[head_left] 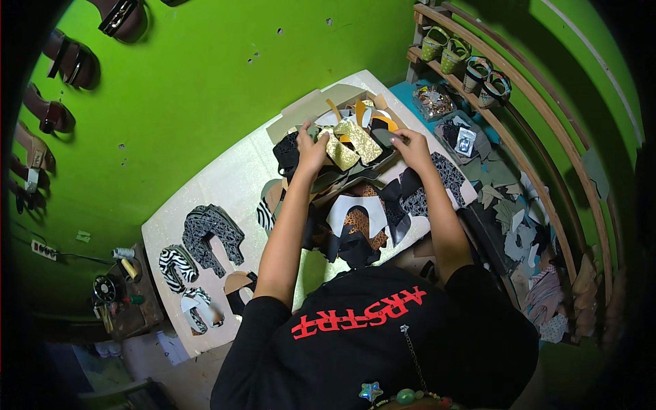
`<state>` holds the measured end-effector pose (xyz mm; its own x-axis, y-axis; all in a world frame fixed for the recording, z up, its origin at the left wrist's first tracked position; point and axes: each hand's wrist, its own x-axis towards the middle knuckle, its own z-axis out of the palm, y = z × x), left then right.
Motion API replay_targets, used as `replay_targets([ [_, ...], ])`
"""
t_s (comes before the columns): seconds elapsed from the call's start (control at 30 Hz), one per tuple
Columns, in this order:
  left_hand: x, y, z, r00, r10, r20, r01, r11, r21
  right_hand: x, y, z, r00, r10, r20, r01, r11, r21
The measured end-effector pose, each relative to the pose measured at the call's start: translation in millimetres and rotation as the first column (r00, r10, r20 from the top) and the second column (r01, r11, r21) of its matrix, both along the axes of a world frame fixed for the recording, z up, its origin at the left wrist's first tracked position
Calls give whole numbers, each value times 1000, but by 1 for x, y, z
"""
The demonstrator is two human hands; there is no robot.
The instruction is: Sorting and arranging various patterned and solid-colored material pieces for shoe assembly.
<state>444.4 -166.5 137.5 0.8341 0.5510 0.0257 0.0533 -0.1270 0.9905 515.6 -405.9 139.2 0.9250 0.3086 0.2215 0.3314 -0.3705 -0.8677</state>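
A box (278, 126) on the table is heaped with cut shoe pieces, in gold, black, white and orange. My left hand (312, 152) is at the heap's left side with thumb and fingers apart, beside a black textured piece (287, 152) and a shiny gold piece (339, 152). At the right side, my right hand (413, 148) pinches the edge of a dark grey piece (387, 137). Another gold piece (360, 140) lies between my hands. Nearer to me are a white curved piece (339, 217) and leopard-patterned pieces (356, 222).
Stacked grey-black patterned pieces (210, 236) and zebra-striped pieces (178, 265) lie on the table's left. A wooden rack (506, 92) at the right holds small shoes (454, 56). Scraps (523, 236) are piled below it. Sandals (72, 61) hang on the green wall.
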Motion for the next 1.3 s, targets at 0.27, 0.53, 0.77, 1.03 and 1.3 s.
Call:
replay_targets([
  [0.27,-65,22,-4,988,-119,-101,154,844,513,-2,14,-8,993,102,-63,-68,914,400],
  [0.53,-99,-12,4,938,76,-338,240,562,792,-27,53,-12,938,288,-195,-193,897,397],
  [0.77,-101,7,-17,968,-252,-11,252,968,-8,-66,85,7,867,499,-9,-487,849,206],
  [1.03,-122,-2,5,969,-232,-84,245,945,219,-87,104,-3,881,453,136,-464,884,59],
  [1.3,-175,47,-22,994,112,-14,-112,993,26,-51,114,1,840,446,309,-353,882,-313],
])
